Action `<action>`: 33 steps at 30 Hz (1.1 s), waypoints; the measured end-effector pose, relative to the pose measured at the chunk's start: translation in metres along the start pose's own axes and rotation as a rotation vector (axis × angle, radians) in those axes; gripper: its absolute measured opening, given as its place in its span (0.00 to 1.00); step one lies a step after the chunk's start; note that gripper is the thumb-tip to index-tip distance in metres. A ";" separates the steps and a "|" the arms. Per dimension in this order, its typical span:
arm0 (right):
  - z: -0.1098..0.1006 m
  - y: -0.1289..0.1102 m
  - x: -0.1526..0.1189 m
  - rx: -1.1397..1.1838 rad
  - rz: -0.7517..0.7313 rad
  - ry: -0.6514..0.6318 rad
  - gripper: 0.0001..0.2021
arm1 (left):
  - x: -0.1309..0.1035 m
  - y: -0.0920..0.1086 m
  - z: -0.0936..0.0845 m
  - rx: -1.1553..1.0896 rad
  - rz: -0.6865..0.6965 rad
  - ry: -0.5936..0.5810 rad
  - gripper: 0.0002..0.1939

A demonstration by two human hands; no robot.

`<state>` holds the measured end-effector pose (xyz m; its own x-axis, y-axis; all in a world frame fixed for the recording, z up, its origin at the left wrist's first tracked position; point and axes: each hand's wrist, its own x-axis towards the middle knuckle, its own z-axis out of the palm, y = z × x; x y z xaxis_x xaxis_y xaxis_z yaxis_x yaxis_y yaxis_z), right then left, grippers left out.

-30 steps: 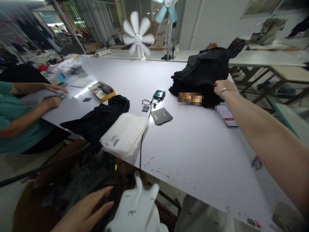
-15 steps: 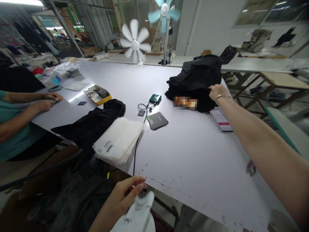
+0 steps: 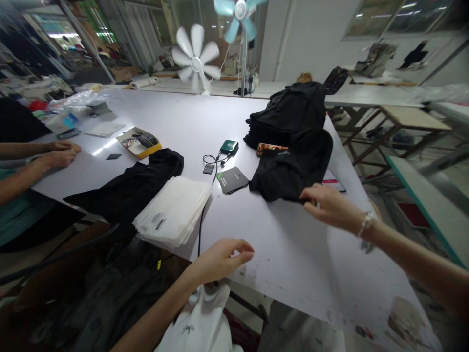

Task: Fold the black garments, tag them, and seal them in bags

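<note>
My right hand [image 3: 322, 203] pinches the edge of a black garment [image 3: 289, 168], which is partly lifted and trails over the table. Behind it rises a folded stack of black garments [image 3: 289, 110]. My left hand [image 3: 229, 254] hovers near the table's front edge, fingers loosely bent with a gap to the thumb and nothing between them. To its upper left lies a pile of frosted plastic bags [image 3: 174, 208]. Dark printed cards [image 3: 232, 180] rest just left of the black garment. The garment partly covers an orange-patterned object [image 3: 269, 148].
A green device [image 3: 229, 146] with a black cable lies mid-table. Another black garment [image 3: 146, 178] and a yellow box [image 3: 139, 142] are at left, near a co-worker's hands [image 3: 60, 154]. A flat item with a red stripe [image 3: 335, 181] lies under the right side. Fans [image 3: 196, 63] stand behind.
My right hand has drawn a black garment off the stack, toward me. My left hand has moved up and right, over the table edge. The view has shifted slightly.
</note>
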<state>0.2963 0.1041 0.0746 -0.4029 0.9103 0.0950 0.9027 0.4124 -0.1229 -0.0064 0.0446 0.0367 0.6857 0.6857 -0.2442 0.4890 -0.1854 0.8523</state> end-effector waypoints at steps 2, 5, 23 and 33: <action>0.024 -0.039 -0.044 0.129 -0.013 -0.151 0.06 | 0.007 -0.004 0.007 0.073 0.072 0.040 0.13; 0.059 -0.087 -0.091 0.313 0.000 -0.260 0.08 | 0.017 -0.011 0.016 0.230 0.146 0.168 0.12; 0.067 0.074 -0.087 0.158 0.711 0.171 0.26 | 0.068 -0.030 -0.039 0.844 -0.151 0.423 0.17; 0.062 0.074 -0.077 0.435 0.506 0.053 0.13 | 0.070 -0.015 -0.059 0.880 -0.433 -0.215 0.17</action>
<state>0.3845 0.0662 -0.0034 0.0725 0.9969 -0.0320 0.8308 -0.0781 -0.5510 0.0020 0.1369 0.0345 0.3947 0.6918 -0.6047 0.8846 -0.4640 0.0466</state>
